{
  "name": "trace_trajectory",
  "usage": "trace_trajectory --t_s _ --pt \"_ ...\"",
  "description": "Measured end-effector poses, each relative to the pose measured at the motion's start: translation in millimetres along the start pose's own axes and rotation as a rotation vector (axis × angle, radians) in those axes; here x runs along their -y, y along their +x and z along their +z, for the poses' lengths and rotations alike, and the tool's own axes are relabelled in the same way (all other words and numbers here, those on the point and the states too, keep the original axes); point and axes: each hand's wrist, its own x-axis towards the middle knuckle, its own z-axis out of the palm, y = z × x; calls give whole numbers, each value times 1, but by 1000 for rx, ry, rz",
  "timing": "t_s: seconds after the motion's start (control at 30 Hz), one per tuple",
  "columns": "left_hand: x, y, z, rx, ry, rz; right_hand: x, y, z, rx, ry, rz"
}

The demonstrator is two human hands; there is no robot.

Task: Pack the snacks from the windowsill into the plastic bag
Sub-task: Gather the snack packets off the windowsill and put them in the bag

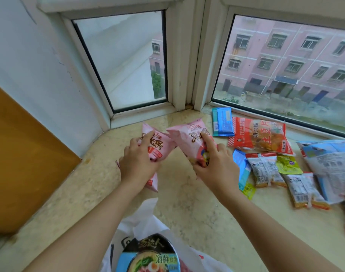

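Head view: left hand point(137, 160) closed around one pink snack packet point(158, 146), right hand point(214, 165) closed around another pink packet point(189, 139), both seemingly lifted just above the windowsill point(187, 203). Remaining snacks point(265, 154) lying at right. White plastic bag point(144, 222) nearest, holding a noodle bowl point(148, 258).

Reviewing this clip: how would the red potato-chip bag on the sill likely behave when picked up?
The red chip bag looks puffy and crinkled, so probably light and floppy rather than stiff. Its glossy film may be slippery in a pinch. The chips seen through its clear panel likely crush if squeezed. It lies flat on the sill, so rolling seems unlikely.
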Motion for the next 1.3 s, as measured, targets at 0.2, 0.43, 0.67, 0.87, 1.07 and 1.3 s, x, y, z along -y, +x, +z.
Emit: trace_trajectory --t_s 0.2,0.43,0.67,0.87,1.07,1.3 --pt "-29 -28 -50 -156 -126 40 27 -40 -56 -153 128 -35" --pt "-36 -94 -97 -268 -135 113 44 -109 -97 -245 247 -65" --pt "-22 -190 -127 -307 -137 114 63 -215 -113 -200 464 -8" --pt "0 -267 -122 -221 -37 133 51 -300 -97 -46 696 99" --pt "5 -320 -71 -204 -275 -7 35 -341 -51 50 797 195" --pt "21 -343 -42 -241 -360 86 11 -349 -39 198 706 110"
